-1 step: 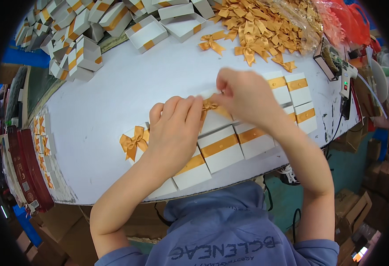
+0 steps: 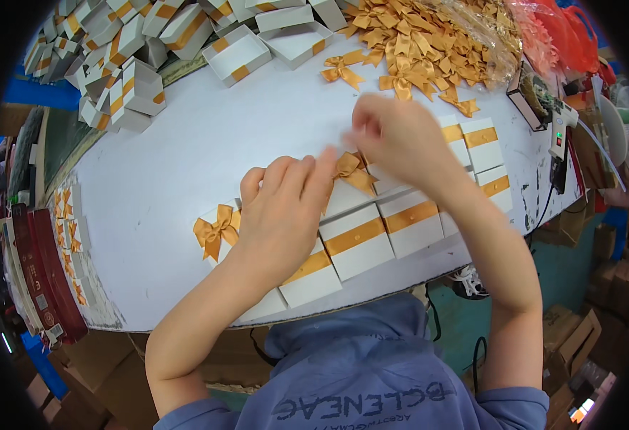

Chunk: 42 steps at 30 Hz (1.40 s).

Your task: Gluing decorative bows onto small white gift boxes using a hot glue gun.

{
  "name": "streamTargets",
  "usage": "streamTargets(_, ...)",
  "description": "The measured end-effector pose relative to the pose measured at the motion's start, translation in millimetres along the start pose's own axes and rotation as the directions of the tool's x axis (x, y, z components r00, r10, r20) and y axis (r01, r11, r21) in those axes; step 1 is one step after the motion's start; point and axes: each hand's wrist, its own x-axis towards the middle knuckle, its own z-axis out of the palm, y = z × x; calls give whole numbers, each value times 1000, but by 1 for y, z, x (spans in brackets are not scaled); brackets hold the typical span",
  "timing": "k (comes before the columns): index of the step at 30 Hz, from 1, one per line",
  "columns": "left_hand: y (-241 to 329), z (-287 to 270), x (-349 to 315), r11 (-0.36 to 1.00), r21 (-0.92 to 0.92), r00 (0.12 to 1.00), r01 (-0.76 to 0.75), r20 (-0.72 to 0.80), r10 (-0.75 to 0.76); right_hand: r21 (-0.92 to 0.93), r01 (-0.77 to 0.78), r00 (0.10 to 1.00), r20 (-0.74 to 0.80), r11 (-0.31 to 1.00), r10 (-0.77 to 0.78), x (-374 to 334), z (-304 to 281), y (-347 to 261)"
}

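Observation:
Two rows of white gift boxes (image 2: pixel 339 259) with gold ribbon bands stand on the white table (image 2: pixel 156 168) in front of me. My left hand (image 2: pixel 278 218) lies over the boxes at the left, palm down, fingers slightly apart; its thumb is hidden. Beside its index finger a gold bow (image 2: pixel 354 172) sits on a far-row box. Another gold bow (image 2: pixel 217 229) is on the leftmost far box. Above the far row, right of the bow, hovers my right hand (image 2: pixel 404 136), fingers curled in a pinch; its blurred fingertips hide anything between them.
Loose gold bows (image 2: pixel 429 43) are heaped at the back right, beside a red plastic bag (image 2: pixel 561 32). Ribboned box parts (image 2: pixel 139 89) pile up at the back left. A white glue gun (image 2: pixel 559 129) with a cable stands at the right edge. Small bow-topped boxes (image 2: pixel 74 240) line the left edge.
My right hand has lifted off the bow, slightly up and away, uncovering it. The left index fingertip has shifted slightly upward; the rest of that hand stays in place.

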Motion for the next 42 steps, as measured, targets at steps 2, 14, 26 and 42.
streamTargets(2, 1, -1, -2, 999, 27, 1000, -24, 12, 24, -26, -11, 996, -87, 1000, 9, 28, -2, 11)
streamTargets(14, -17, -14, 32, 956, -293, 981, 24, -179, -80, 110, -193, 981, 29, 975, 191, 79, 6, 16)
streamTargets(26, 14, -25, 56, 158, -985, 850, -69, -141, -507, 486, 307, 841, -540, 818, 5, -20, -27, -10)
streamTargets(42, 45, -39, 43, -39, -961, 950, 272, 275, -147, 930, -366, 931, 366, -21, -18, -78, -45, -3)
